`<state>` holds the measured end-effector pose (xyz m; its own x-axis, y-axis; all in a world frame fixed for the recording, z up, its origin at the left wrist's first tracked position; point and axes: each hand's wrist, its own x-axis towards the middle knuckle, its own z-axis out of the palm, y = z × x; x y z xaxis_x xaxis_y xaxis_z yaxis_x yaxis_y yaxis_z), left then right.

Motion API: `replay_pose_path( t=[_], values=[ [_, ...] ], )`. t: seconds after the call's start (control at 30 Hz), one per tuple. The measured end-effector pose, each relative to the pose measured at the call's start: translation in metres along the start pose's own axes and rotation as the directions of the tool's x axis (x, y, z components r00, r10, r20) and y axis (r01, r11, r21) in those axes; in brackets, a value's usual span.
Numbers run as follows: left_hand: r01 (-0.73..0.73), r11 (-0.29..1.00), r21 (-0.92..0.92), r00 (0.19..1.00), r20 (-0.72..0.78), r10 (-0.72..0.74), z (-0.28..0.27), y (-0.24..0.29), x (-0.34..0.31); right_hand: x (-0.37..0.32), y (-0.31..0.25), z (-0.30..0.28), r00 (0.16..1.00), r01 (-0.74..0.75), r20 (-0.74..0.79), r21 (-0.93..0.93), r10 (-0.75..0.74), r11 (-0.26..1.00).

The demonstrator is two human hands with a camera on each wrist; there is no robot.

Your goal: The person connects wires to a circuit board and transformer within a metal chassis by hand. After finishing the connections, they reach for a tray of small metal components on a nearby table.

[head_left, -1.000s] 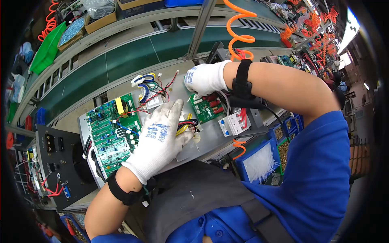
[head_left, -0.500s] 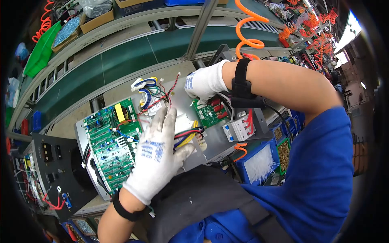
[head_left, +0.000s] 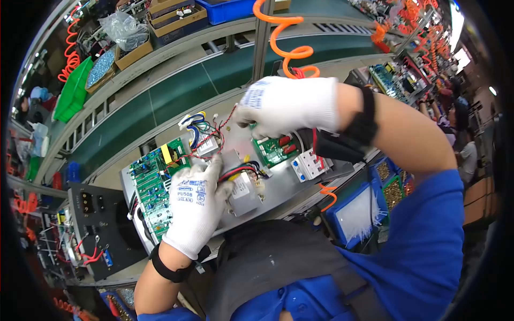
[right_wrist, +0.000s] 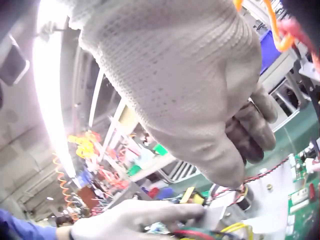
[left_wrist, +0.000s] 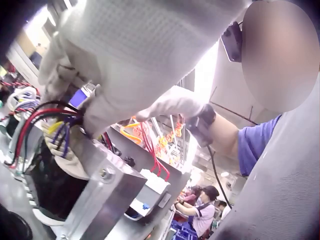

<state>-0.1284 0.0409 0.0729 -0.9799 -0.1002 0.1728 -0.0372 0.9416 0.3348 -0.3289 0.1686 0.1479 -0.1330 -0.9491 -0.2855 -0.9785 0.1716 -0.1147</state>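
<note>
In the head view my gloved left hand [head_left: 194, 208] rests at the right edge of the large green circuit board [head_left: 152, 195]. Its index finger stretches past a bundle of coloured wires [head_left: 238, 171], the thumb near them, beside a labelled metal box [head_left: 243, 195]. In the left wrist view a gap shows between thumb and fingers over the wires [left_wrist: 42, 117]. My gloved right hand [head_left: 286, 104], slightly blurred, hovers above the small green board [head_left: 270, 152]. Its fingers are loosely bent, with nothing visible between them; a red-and-black twisted wire [right_wrist: 267, 172] passes near its thumb.
White breakers [head_left: 311, 165] with red wires sit on the metal plate's right end. A black panel [head_left: 101, 224] stands at left. An orange coiled hose [head_left: 294, 52] hangs behind my right hand. A green conveyor [head_left: 176, 88] runs behind; a blue bin of white ties [head_left: 356, 214] lies at right.
My right hand has lifted from the small green board and is blurred with motion. My left hand has shifted left with its fingers drawn in, showing more of the metal box. The head view has shifted.
</note>
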Motion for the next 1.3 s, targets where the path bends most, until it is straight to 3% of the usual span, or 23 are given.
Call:
replay_pose_path(
  t=[0.13, 0.23, 0.27, 0.3, 0.33, 0.43, 0.47, 0.53, 0.57, 0.63, 0.7, 0.77, 0.8, 0.83, 0.9, 0.97, 1.03, 1.07, 1.1, 1.17, 1.2, 1.23, 1.3],
  values=[
    [-0.013, 0.989, 0.148, 1.0, 0.017, 0.011, -0.001, 0.017, 0.003, -0.086, -0.018, 0.024, 0.96, 0.136, -0.255, 0.069, -0.115, 0.988],
    [-0.228, 0.956, 0.187, 0.943, -0.201, 0.264, -0.008, 0.034, 0.009, -0.122, -0.036, 0.06, 0.9, 0.101, -0.43, 0.033, -0.078, 0.994],
    [-0.263, 0.949, 0.176, 0.955, -0.09, 0.281, -0.016, 0.049, 0.004, -0.127, -0.047, 0.063, 0.935, 0.011, -0.353, 0.103, 0.026, 0.995],
    [-0.294, 0.942, 0.16, 0.956, 0.022, 0.294, -0.023, 0.062, -0.006, -0.128, -0.053, 0.074, 0.908, 0.022, -0.419, 0.1, 0.022, 0.995],
    [-0.391, 0.919, 0.053, 0.903, 0.213, 0.372, -0.026, 0.065, -0.014, -0.127, -0.059, 0.085, 0.893, 0.024, -0.447, 0.146, 0.045, 0.989],
    [-0.241, 0.968, 0.064, 0.801, 0.576, 0.161, -0.03, 0.059, -0.057, -0.111, -0.064, 0.104, 0.877, 0.025, -0.477, 0.169, 0.06, 0.985],
    [-0.244, 0.967, 0.077, 0.797, 0.584, 0.155, -0.02, 0.045, -0.076, -0.101, -0.066, 0.103, 0.893, -0.033, -0.436, 0.18, 0.11, 0.983],
    [-0.154, 0.971, -0.184, 0.875, 0.431, 0.22, -0.003, 0.018, -0.097, -0.08, -0.068, 0.089, 0.917, -0.134, -0.339, 0.233, 0.21, 0.963],
    [-0.157, 0.973, -0.172, 0.867, 0.447, 0.219, -0.004, 0.019, -0.103, -0.067, -0.065, 0.095, 0.904, -0.106, -0.38, 0.247, 0.197, 0.963],
    [-0.243, 0.958, -0.155, 0.905, 0.319, 0.281, 0.001, 0.017, -0.107, -0.044, -0.069, 0.086, 0.945, -0.234, -0.141, 0.337, 0.295, 0.912],
    [-0.206, 0.959, -0.197, 0.92, 0.294, 0.258, -0.004, 0.008, -0.1, -0.031, -0.064, 0.105, 0.925, -0.228, -0.219, 0.335, 0.31, 0.914],
    [-0.027, 0.816, -0.578, 0.99, 0.095, 0.1, -0.014, -0.009, -0.09, -0.028, -0.064, 0.097, 0.911, -0.214, -0.284, 0.298, 0.3, 0.93],
    [-0.043, 0.882, -0.469, 0.999, -0.043, 0.026, -0.023, -0.001, -0.077, -0.033, -0.069, 0.082, 0.918, -0.153, -0.214, 0.589, 0.335, 0.794],
    [-0.089, 0.93, -0.356, 0.985, -0.17, 0.029, -0.024, 0.008, -0.058, -0.035, -0.071, 0.071, 0.928, -0.093, -0.136, 0.816, 0.347, 0.57],
    [-0.135, 0.939, -0.316, 0.977, -0.203, 0.072, -0.012, 0.013, -0.03, -0.038, -0.08, 0.042, 0.983, 0.056, -0.125, 0.903, 0.137, 0.426],
    [0.162, 0.592, -0.79, 0.987, 0.121, -0.109, -0.008, 0.017, -0.01, -0.041, -0.093, 0.033, 0.996, -0.015, -0.02, 0.924, 0.086, 0.383],
    [0.243, 0.508, -0.826, 0.97, 0.209, -0.126, -0.025, 0.01, -0.009, -0.035, -0.079, 0.04, 0.937, 0.346, -0.35, 0.915, -0.021, 0.208],
    [0.257, 0.473, -0.842, 0.963, 0.183, -0.198, -0.031, -0.003, -0.014, -0.049, -0.074, 0.033, 0.932, 0.34, -0.354, 0.929, 0.078, 0.144],
    [0.27, 0.434, -0.86, 0.948, 0.159, -0.274, -0.034, -0.021, -0.024, -0.057, -0.064, 0.028, 0.896, 0.318, -0.376, 0.915, 0.236, 0.25],
    [0.12, 0.022, -0.992, 0.866, 0.094, -0.492, -0.015, -0.074, -0.042, -0.055, -0.04, 0.045, 0.798, 0.264, -0.545, 0.699, 0.257, 0.665],
    [0.047, -0.142, -0.989, 0.842, 0.116, -0.527, -0.018, -0.091, -0.055, -0.057, -0.047, 0.051, 0.876, 0.158, -0.383, 0.802, 0.293, 0.576],
    [-0.032, -0.297, -0.954, 0.817, 0.146, -0.558, -0.022, -0.1, -0.064, -0.056, -0.055, 0.048, 0.942, -0.093, -0.155, 0.734, 0.299, 0.673],
    [-0.002, -0.282, -0.959, 0.769, 0.179, -0.614, -0.031, -0.098, -0.079, -0.043, -0.063, 0.072, 0.955, 0.073, -0.276, 0.576, 0.11, 0.814]
  ],
)
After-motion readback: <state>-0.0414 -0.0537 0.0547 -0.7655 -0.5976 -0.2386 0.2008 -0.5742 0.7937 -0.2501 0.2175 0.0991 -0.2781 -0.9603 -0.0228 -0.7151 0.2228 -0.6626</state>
